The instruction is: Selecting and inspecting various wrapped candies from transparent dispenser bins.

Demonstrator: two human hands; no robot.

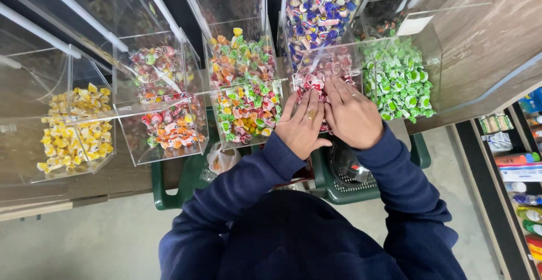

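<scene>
Dark blue sleeves (316, 223) fill the bottom of my view, and from them both hands reach forward into the front opening of a clear plastic bin. My left hand (302, 123) lies palm down with its fingers together and stretched out, a ring on one of them; my right hand (351, 115) lies just beside it, touching it, fingers also extended and pressed onto the red-and-white wrapped candies (316, 82) in that bin. I cannot tell whether either hand has closed on any candy, as the fingertips are buried among the wrappers.

I judge the step to be gathering or levelling sweets at the bin's mouth; the next move calls for curling the fingers carefully so nothing spills over the low front lip.

Just left stands a bin of mixed green, orange and red candies (244, 96), further left a red-and-orange lot (169, 122), then yellow ones (73, 130). Right of the hands sits a bin of green-and-white candies (398, 79), and above, blue wrapped ones (322, 9). Below my hands a green basket (420, 151) rests near the floor.
</scene>
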